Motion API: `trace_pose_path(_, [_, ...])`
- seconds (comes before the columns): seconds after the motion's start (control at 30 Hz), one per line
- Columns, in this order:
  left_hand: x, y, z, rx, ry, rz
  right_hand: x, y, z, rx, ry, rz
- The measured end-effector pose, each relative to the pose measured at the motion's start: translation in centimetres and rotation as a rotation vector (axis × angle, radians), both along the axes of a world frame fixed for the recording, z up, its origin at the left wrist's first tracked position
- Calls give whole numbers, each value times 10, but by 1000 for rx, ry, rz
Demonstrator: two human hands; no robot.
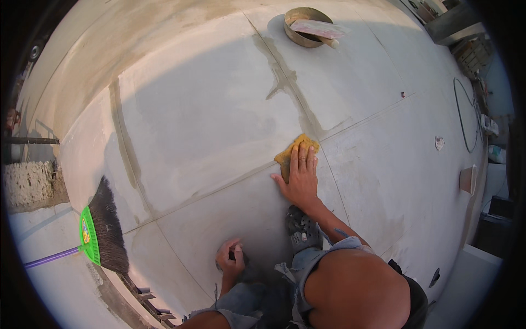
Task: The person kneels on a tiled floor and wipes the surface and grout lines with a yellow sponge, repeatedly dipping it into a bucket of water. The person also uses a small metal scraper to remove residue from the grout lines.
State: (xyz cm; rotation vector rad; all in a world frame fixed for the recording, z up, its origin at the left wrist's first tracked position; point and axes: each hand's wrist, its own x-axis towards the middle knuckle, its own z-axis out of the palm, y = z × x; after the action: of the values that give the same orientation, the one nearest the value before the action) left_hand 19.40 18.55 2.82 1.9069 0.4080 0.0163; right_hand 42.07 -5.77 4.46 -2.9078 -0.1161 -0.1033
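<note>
Floor [203, 126]: pale tiles. Broom [108, 227] at its left edge. Right hand [301, 182]: fingers extended, close together. Left hand [232, 261]: fingers curled; cannot tell if holding anything. Yellow sponge [284, 159]: beneath right fingers, near a tile corner.

Your right hand [300, 185] covers part of the yellow sponge [284, 158], so its underside and near edge are lost. At your left hand [229, 261], fingers curl beside something dark; you can't tell whether they grip it. Your right shoe [304, 237] goes under torn denim [308, 260] at the heel. Broom handle [52, 257]: purple, far end cut by the dark rim. Pan [289, 26]: a flat board [315, 28] lies across it, hiding much of the inside. Reddish speck [402, 94] on the floor, too small to name; pale scrap [439, 143], likewise. Clutter [472, 56] along the right rim blurs and breaks off.
</note>
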Motion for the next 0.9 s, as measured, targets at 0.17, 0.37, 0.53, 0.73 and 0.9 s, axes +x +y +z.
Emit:
trace_pose_path(0.17, [-2,1,-4,21,2,-7,1,-11,-35,-82,-45,-4])
trace_pose_path(0.37, [-2,2,-1,2,-14,5,11,-58,13,390,253,-32])
trace_pose_path(0.53, [-3,4,2,2,-4,-24,26,-114,54,1239,429,-491])
trace_pose_path(0.73, [-4,5,1,-26,3,-14,47,-170,57,1053,62,-601])
trace_pose_path(0.9, [-6,5,-5,-73,-58,-18,72,-195,-26,301,-156,-394])
